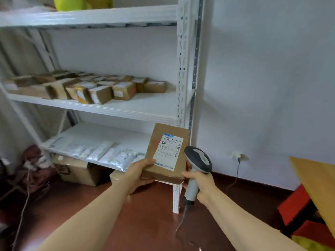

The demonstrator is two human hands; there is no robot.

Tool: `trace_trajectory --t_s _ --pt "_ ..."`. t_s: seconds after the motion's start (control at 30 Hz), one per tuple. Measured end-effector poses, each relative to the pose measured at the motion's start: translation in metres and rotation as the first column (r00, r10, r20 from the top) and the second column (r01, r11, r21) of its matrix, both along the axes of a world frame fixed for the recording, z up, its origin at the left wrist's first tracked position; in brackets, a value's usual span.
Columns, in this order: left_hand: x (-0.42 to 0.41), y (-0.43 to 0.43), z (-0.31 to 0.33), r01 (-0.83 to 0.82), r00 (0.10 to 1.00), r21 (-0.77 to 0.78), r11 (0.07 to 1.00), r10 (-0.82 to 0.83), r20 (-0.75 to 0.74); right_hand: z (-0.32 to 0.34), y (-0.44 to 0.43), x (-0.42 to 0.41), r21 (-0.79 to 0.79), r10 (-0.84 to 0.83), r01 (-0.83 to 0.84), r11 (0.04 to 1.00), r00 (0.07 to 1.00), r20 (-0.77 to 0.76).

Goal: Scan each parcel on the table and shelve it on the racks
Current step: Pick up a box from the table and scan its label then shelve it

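My left hand (140,172) grips the near left corner of a flat brown cardboard parcel (159,147), held tilted up with its white shipping label facing me. My right hand (199,185) holds the grip of a grey handheld barcode scanner (198,161), whose dark head sits just right of the parcel's label. A cable hangs from the scanner's base. Both hands are in front of the white rack (184,69), near its right front post and level with the lowest shelf.
The middle shelf (145,104) carries several small brown boxes. Several grey mailer bags lie on the lower shelf (108,134). Cardboard boxes (76,171) sit on the floor under it. Yellow bags rest on the top shelf. Orange and red packages (315,185) lie at right.
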State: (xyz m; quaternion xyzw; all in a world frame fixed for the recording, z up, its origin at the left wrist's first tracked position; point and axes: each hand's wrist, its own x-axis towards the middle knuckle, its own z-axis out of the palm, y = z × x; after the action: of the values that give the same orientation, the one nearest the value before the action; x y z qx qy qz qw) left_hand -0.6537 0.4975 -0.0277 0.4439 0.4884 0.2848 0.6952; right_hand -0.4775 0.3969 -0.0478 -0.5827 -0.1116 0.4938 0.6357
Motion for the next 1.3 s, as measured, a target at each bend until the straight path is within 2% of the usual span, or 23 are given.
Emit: trace_trajectory --t_s 0.17,0.37,0.53,0.7,0.93,1.07,1.23,1.3 --pt "-0.092 0.085 0.013 -0.127 0.991 0.071 0.989 0.129 -0.020 0.008 0.101 -0.090 0.020 0.044 -0.043 0.999 0.999 -0.025" --pt "-0.111 0.170 0.037 -0.117 0.993 0.171 0.978 0.120 -0.006 0.030 0.190 -0.116 0.077 0.008 -0.008 0.997 1.000 -0.005" --pt "-0.085 0.234 0.060 -0.128 0.991 0.225 0.966 0.117 0.061 0.058 0.258 -0.094 0.110 -0.040 0.030 0.994 0.996 0.085" --pt "-0.040 0.303 0.072 -0.125 0.989 0.253 0.959 0.100 0.110 0.084 0.334 -0.054 0.076 -0.069 0.055 0.996 0.979 0.192" --pt "0.025 0.406 0.074 -0.060 0.998 0.220 0.974 0.066 -0.022 0.092 0.442 0.002 0.012 -0.077 0.076 0.997 0.984 0.159" --pt "0.051 0.460 0.069 -0.051 0.997 0.212 0.976 0.062 -0.043 0.092 0.496 0.028 -0.011 -0.079 0.082 0.997 0.986 0.150" --pt "0.072 0.513 0.062 -0.073 0.971 0.355 0.932 0.147 -0.186 0.092 0.548 0.048 -0.028 -0.067 0.071 0.997 0.988 0.142" --pt "0.077 0.529 0.060 -0.087 0.964 0.376 0.923 0.173 -0.202 0.091 0.564 0.054 -0.036 -0.063 0.068 0.997 0.990 0.122"
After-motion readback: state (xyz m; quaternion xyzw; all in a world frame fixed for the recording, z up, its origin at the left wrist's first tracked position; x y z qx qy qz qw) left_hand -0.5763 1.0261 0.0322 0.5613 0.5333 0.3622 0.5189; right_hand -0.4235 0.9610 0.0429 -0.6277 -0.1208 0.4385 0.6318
